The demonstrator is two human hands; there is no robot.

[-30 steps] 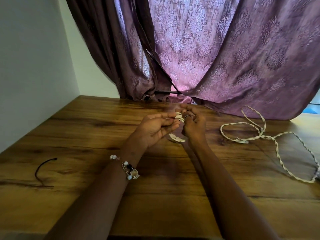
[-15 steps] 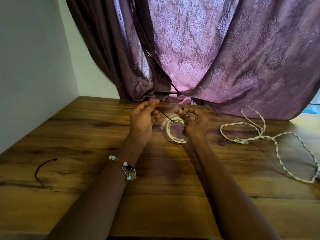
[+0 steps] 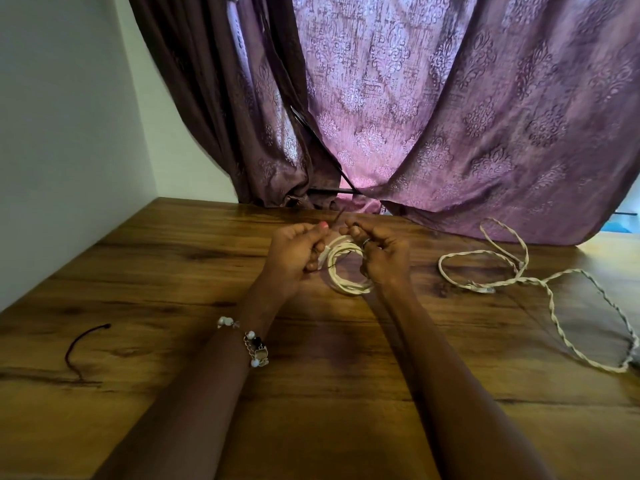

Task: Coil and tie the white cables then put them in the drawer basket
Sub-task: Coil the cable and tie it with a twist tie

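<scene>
Left hand now nearer the coiled white cable, both hands pinching the dark tie.

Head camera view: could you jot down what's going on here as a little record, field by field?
surface: wooden table
coiled white cable: between both hands, dark tie across it
left hand: pinches one tie end
right hand: grips the coil and other tie end
loose white cable: sprawled uncoiled on the right
spare dark tie: lying far left
backdrop: purple curtain
drawer basket: not in view
</scene>
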